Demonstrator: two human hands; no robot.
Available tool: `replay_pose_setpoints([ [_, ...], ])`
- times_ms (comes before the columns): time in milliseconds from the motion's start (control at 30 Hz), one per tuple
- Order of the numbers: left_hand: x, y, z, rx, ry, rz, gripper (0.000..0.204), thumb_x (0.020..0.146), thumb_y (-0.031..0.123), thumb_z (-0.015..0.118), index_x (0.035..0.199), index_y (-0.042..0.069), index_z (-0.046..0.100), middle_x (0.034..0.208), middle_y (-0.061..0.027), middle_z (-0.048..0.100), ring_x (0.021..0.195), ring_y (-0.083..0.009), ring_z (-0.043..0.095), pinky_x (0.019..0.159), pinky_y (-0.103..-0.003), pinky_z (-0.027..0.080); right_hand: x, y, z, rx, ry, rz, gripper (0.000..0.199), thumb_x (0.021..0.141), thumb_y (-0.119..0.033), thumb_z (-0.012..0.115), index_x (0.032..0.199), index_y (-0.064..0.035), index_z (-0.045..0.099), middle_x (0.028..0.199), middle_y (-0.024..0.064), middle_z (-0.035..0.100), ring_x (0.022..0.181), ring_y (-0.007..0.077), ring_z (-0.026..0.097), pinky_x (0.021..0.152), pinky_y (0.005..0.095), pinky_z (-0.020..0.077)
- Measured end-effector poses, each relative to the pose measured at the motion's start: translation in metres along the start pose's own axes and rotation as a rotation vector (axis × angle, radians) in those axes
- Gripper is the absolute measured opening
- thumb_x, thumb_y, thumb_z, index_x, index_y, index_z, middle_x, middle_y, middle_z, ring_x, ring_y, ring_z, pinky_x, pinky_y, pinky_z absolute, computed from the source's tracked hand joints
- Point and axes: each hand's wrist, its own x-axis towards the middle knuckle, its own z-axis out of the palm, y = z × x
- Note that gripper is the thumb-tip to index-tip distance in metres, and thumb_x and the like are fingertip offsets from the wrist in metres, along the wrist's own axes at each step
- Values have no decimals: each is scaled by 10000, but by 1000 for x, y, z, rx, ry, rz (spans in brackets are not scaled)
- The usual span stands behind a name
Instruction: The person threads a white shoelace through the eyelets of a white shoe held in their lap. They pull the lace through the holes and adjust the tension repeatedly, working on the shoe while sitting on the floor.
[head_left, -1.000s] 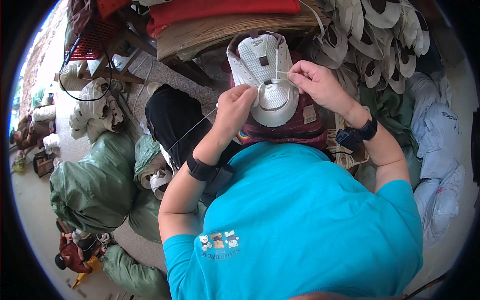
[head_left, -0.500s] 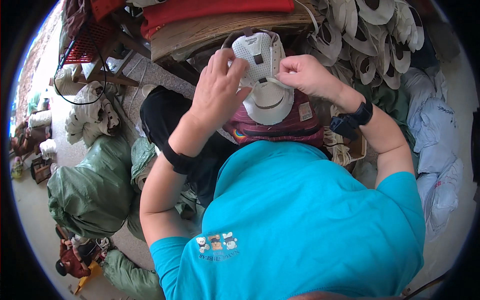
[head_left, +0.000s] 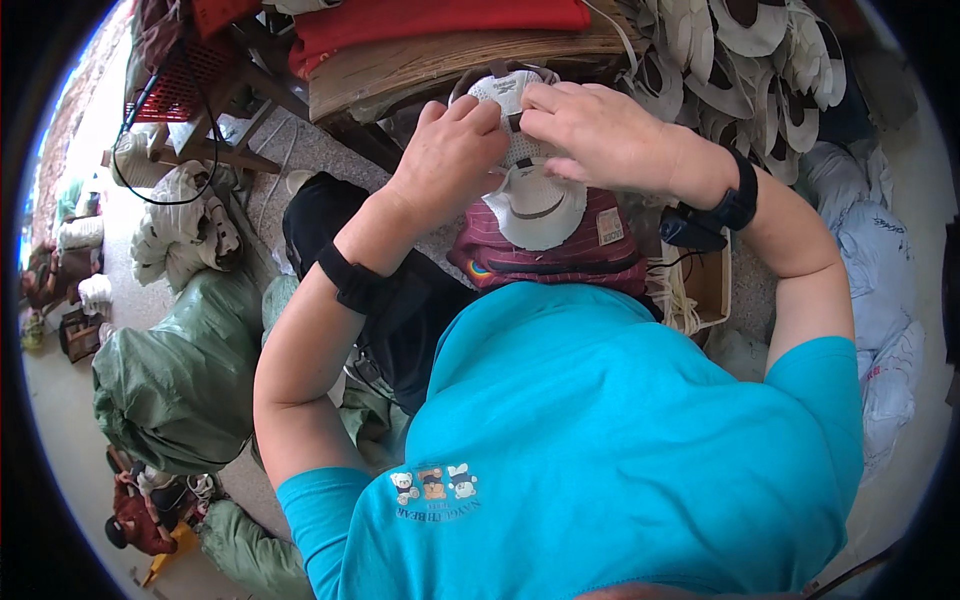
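A white shoe upper [head_left: 540, 215] with a perforated tongue rests on a maroon striped cloth [head_left: 600, 265] in my lap, its rounded toe facing me. My left hand [head_left: 450, 150] is closed at the upper's left edge, fingers bent and thumb toward the middle. Across the tongue lies my right hand [head_left: 600, 135], its fingers curled in near the left hand. Whatever its fingertips pinch is hidden. The two hands cover most of the upper's sides; the toe and the tongue's top show between and around them.
Ahead stands a wooden bench [head_left: 450, 75] with red cloth [head_left: 440, 30] on it. Many grey-white shoe pieces [head_left: 750, 90] hang at the right. Pale laces [head_left: 682, 300] drape over a box [head_left: 712, 290] by my right side. Green sacks [head_left: 180, 370] lie left; a person [head_left: 140, 520] sits beyond.
My right hand has moved left from the upper's right edge to over the tongue, now covering that side. My left hand has shifted slightly right and down, fingers more bent.
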Motion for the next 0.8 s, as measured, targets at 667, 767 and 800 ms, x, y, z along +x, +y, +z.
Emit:
replay_pose_setpoints([
  [667,20,16,33,-817,486,-692,223,959,207,657,932,-14,653,820,-24,579,769,-98,530,697,-258,448,-6,36,3,93,-106,-99,347,696,-150,834,926,-65,589,1021,73,513,907,273,565,804,406,437],
  [767,20,28,32,-723,574,-625,219,943,190,656,872,-17,647,836,-116,574,754,-200,579,669,-327,474,-19,32,6,157,37,-60,309,735,-166,808,913,-56,581,998,75,509,898,273,555,794,411,437],
  [800,18,29,33,-773,575,-638,172,948,150,651,893,-10,618,829,-116,585,695,-196,579,646,-329,476,-20,32,7,180,72,-37,292,754,-176,796,906,-53,580,988,75,509,897,273,553,792,413,437],
])
